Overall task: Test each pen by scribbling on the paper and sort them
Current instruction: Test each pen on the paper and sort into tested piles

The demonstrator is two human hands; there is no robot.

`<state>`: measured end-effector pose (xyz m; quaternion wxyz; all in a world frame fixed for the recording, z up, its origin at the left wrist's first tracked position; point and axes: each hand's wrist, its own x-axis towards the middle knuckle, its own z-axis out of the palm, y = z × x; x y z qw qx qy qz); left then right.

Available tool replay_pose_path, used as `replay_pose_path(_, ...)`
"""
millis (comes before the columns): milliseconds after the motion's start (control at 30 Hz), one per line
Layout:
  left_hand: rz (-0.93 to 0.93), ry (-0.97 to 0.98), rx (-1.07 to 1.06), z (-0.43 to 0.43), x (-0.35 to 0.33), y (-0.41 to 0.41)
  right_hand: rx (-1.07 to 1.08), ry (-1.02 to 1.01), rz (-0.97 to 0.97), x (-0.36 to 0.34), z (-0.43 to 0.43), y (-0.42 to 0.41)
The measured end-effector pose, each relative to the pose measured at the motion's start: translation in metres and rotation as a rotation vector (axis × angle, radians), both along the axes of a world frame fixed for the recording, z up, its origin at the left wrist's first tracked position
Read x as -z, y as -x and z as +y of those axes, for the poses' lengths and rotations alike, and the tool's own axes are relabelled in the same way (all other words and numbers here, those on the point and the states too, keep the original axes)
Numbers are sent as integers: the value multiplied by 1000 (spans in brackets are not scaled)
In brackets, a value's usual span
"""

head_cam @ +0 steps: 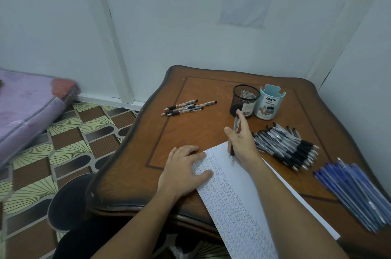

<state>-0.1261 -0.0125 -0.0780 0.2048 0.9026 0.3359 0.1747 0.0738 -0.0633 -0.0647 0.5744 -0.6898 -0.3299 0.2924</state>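
Now the right hand (243, 142) pinches a pen (236, 125), its long axis running from the tip on the paper (239, 195) up toward the mesh cup (245, 98) just beyond, while the left hand (184, 171) lies flat, fingers spread, pinning the paper's left edge.

A wooden table (201, 131) stands in a white-walled corner (169, 26) on patterned floor (69, 138), near perhaps a purple mattress (25, 106).

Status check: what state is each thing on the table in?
Paper, partly filled with scribbles.
Held pen, tip down at the paper.
Left hand, flat on the paper.
Right hand, gripping the held pen.
Mesh pen cup, upright, no pens showing.
DIY desk organizer, upright.
Black-grip pens, heaped.
Blue pens, heaped.
Separate pens, lying loose together.
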Motion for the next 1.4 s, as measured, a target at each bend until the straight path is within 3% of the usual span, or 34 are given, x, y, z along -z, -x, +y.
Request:
replay_pose_path(433,1,4,2,0,0,0,127,-28,156,-9,-4,3)
replay_pose_path(633,-23,1,-7,-1,0,0,33,-111,243,-6,-7,4)
replay_pose_path(800,-13,-9,-6,0,0,-1,3,-116,104,0,-8,1)
replay_pose_path(1000,1,-11,-3,0,-1,0,-98,-117,141,3,-3,5)
replay_pose_path(1400,-13,-8,2,0,0,-1,-18,-101,-36,12,-1,9)
